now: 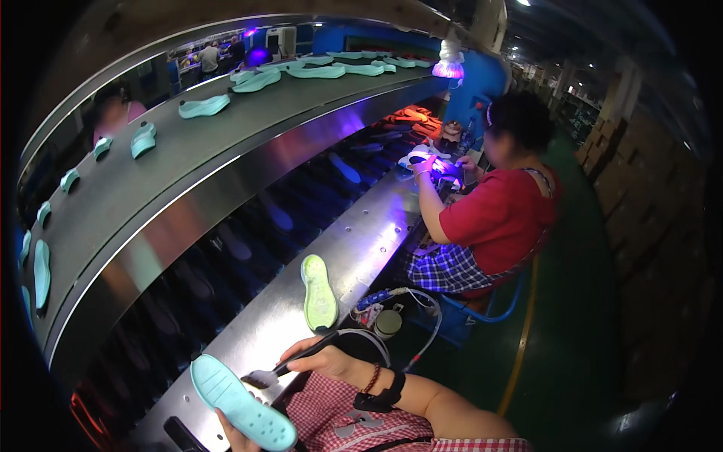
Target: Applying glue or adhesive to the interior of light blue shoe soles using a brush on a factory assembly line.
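My left hand [234, 435] is closed on a light-teal shoe sole [239, 403], tilted at the near end of the metal bench, with its grooved, dimpled face in view. Between the fingers of my right hand [329, 363] is the black handle of a flat brush [261, 378]. The brush's dark bristles are right beside the sole's edge; whether they touch it I cannot tell. Farther along the bench lies a pale-green shoe sole [319, 295], its hollow side up, with a small black piece at its near end.
A conveyor belt [169, 169] carrying several teal soles curves above the metal bench [263, 324]. Dark racks of soles fill the space beneath. On the right sit a jar [388, 324] and hoses; beyond, a co-worker in red [493, 207] handles a shoe part. A dark flat object [183, 435] lies nearby.
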Demonstrator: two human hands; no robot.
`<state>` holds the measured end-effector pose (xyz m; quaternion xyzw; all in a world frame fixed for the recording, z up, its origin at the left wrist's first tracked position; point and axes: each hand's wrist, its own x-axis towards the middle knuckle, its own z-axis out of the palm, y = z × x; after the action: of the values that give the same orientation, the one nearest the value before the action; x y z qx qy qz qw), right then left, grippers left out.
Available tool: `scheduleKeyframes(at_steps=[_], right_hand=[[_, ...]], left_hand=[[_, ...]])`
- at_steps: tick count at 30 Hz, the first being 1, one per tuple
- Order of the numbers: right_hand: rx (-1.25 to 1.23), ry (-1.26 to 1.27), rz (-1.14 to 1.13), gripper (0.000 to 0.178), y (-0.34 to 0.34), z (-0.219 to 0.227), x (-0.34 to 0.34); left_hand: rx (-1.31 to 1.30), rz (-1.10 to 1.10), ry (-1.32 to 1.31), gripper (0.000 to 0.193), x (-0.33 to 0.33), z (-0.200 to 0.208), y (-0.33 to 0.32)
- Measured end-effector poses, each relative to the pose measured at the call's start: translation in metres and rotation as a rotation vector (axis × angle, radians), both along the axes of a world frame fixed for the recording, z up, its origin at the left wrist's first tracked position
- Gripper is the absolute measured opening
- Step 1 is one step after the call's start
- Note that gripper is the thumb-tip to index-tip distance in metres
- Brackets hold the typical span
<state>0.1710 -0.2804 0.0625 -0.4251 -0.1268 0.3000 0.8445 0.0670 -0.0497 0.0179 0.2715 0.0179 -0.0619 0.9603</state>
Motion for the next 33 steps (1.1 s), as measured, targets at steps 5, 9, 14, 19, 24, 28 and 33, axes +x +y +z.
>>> scheduleKeyframes(at_steps=[5,9,14,19,24,28,33], right_hand=[[-0.144,0.012,0.108,0.021,0.019,-0.003,-0.012],[-0.18,0.022,0.011,0.02,0.027,-0.006,-0.018],[-0.207,-0.008,-0.046,0.021,0.039,-0.003,-0.015],[-0.242,-0.083,-0.047,0.021,0.062,0.004,-0.003],[-0.322,-0.178,-0.015,0.02,0.077,0.024,-0.006],[-0.581,-0.917,-0.126,0.019,0.079,0.032,-0.031],[-0.552,-1.056,0.204,0.02,0.039,0.044,-0.04]], left_hand=[[-0.38,0.232,0.192,0.065,-0.001,0.015,-0.041],[-0.323,0.196,0.132,0.058,-0.005,0.012,-0.047],[-0.289,0.135,0.193,0.08,-0.012,0.024,-0.049],[-0.292,0.145,0.154,0.084,-0.019,0.035,-0.048],[-0.224,0.233,0.148,0.079,-0.014,0.018,-0.054],[-0.065,0.403,0.284,0.068,-0.007,0.02,-0.06],[-0.106,0.415,0.228,0.073,-0.006,0.018,-0.027]])
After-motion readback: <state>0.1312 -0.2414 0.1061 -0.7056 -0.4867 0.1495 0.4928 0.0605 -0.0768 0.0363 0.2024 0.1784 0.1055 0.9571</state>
